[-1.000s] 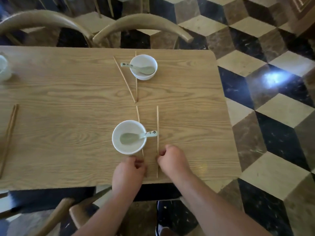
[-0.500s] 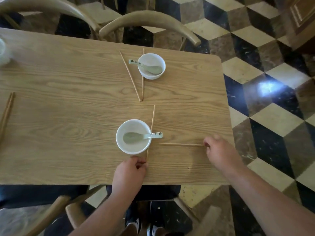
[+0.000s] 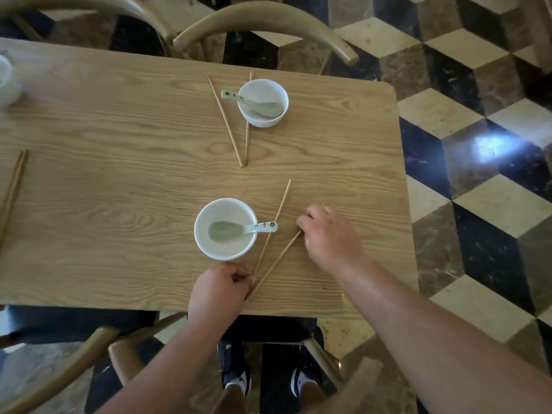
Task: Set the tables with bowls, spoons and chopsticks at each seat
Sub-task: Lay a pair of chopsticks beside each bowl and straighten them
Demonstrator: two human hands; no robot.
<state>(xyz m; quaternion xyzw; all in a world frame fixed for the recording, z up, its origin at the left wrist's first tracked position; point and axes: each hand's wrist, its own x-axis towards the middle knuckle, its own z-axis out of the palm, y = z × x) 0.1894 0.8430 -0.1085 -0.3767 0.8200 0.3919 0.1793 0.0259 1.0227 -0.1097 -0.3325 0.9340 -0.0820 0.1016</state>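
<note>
Reference = near bowl (image 3: 224,254): white, round, ceramic, on the light-wood-grain table (image 3: 119,174), close to its near edge.

- Pale green ceramic spoon (image 3: 245,229): scoop inside the near bowl, patterned handle over the bowl's right rim, handle end lying across the inner chopstick.
- Inner chopstick (image 3: 283,198): thin pale wooden stick just right of the near bowl. It's tilted, far tip up and to the right, near end by the bowl's near-right side.
- Outer chopstick (image 3: 274,264): same kind, further right of the near bowl and tilted more. The two make a V that closes on the near side of the bowl.
- Left hand (image 3: 219,289): just nearside of the near bowl. Fingers curled, thumb and forefinger closed on the inner chopstick's near end. Outer chopstick's near end runs along this hand's right edge; can't tell if it touches.
- Right hand (image 3: 328,234): right of the near bowl, fingers bent down and clamped on the far part of the outer chopstick. Its tip pokes out past the knuckles.
- Far bowl (image 3: 263,122): white ceramic, well beyond the near bowl and slightly right, with a second green spoon (image 3: 254,103) in it, handle pointing left.
- Far chopstick pair (image 3: 227,124): left of that bowl, tips meeting on the side toward the near bowl.
- Third chopstick pair (image 3: 13,186): well left of the near bowl, at the frame's left edge, sticks lying together.
</note>
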